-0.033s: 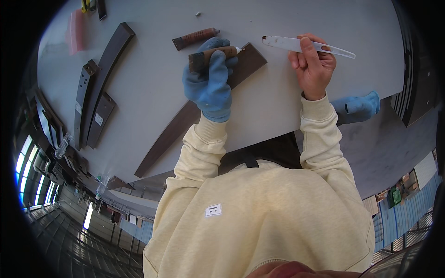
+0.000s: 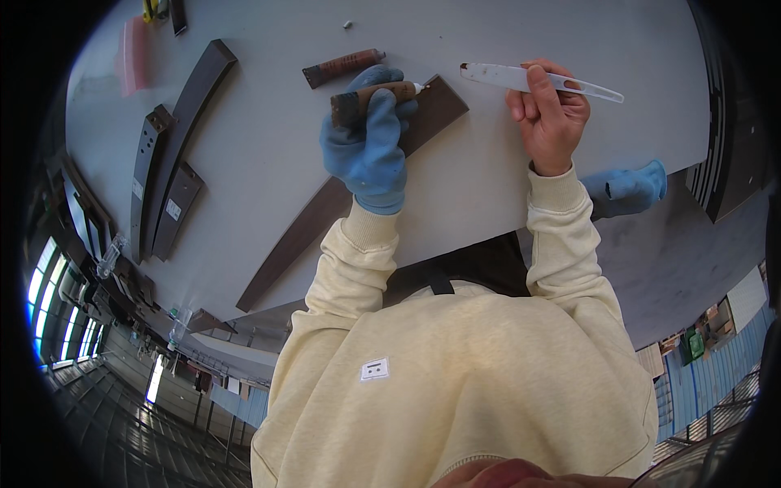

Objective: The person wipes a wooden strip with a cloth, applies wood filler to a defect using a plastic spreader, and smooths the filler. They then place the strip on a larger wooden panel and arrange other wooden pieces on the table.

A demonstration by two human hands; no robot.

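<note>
My left hand [image 2: 366, 154], in a blue work glove, is closed round a brown squeeze tube [image 2: 386, 94]. The tube's white nozzle points right, close above the end of a dark brown board [image 2: 443, 110]. That board runs slantwise toward the lower left, partly hidden by my glove and sleeve. Just beyond my left hand lies a second brown tube [image 2: 346, 67]. Bare, my right hand [image 2: 553, 118] grips a white plastic spatula [image 2: 492, 76] with a slotted handle. Brown residue marks the spatula's left tip, which is apart from the board.
Several dark brown pieces [image 2: 191, 106] lie on the grey table [image 2: 268, 154] at left. A blue glove [image 2: 630, 189] rests at the near right edge. Dark stacked panels [image 2: 728, 154] stand at far right. A pink translucent object [image 2: 133, 57] sits at the far left.
</note>
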